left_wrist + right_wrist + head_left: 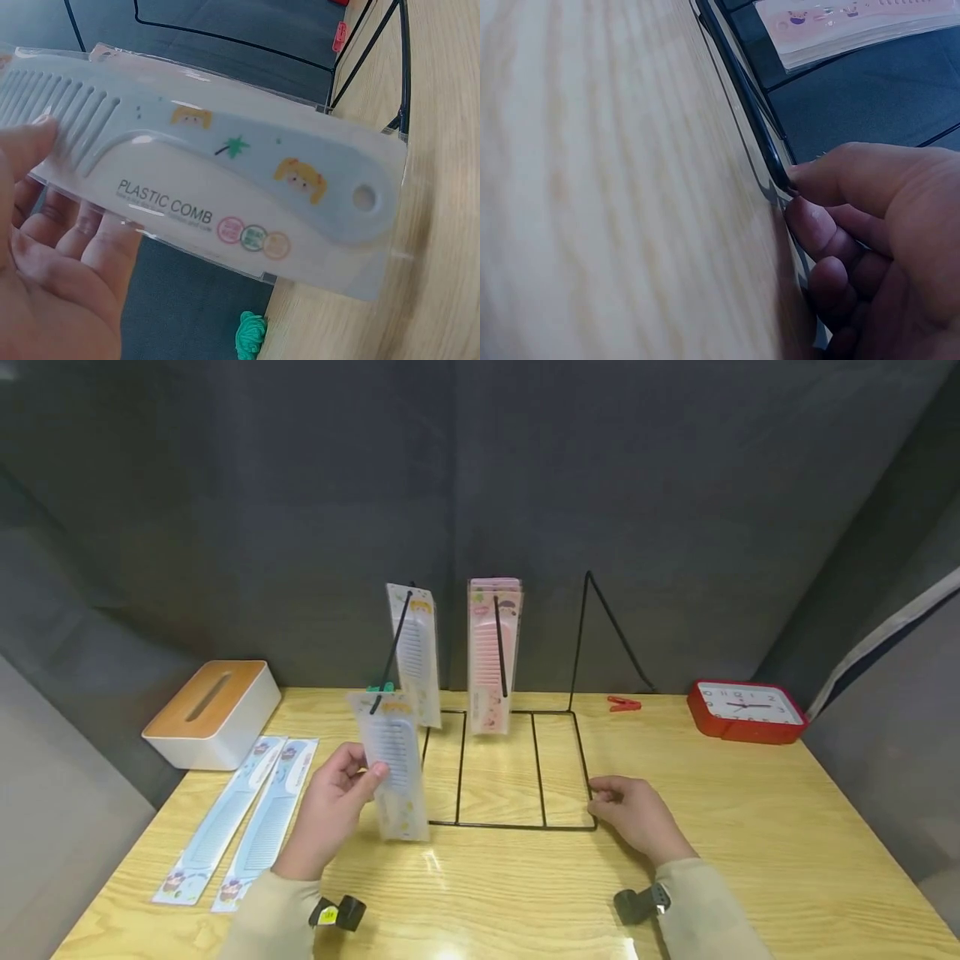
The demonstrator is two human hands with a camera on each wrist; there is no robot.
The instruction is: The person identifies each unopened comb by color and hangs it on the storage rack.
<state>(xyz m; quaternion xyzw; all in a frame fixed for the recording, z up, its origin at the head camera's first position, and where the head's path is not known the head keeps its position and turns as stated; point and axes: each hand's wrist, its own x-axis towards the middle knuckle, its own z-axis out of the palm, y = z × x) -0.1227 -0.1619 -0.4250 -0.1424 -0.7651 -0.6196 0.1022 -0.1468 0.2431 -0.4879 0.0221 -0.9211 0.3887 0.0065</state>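
Observation:
My left hand (pixel 333 806) pinches a packaged pale blue plastic comb (pixel 397 777), thumb across its front. The pack's top is at the front end of the rack's left hook. In the left wrist view, the comb's handle (pixel 300 180) shows printed faces behind clear film. Another pale blue comb pack (pixel 423 652) hangs farther back on that hook. Pink comb packs (pixel 483 668) hang from the middle hook. My right hand (pixel 633 814) grips the front right corner of the black wire rack (pixel 525 827) between thumb and fingertips, seen closely at the rod (pixel 754 120) in the right wrist view.
Two long blue comb packs (pixel 273 810) lie at the left, beside a white tissue box (pixel 240 718) with a wooden lid. A red clip (pixel 624 703) and a red clock (pixel 750 703) are at the right. Something green (pixel 250 335) lies behind the rack's left side.

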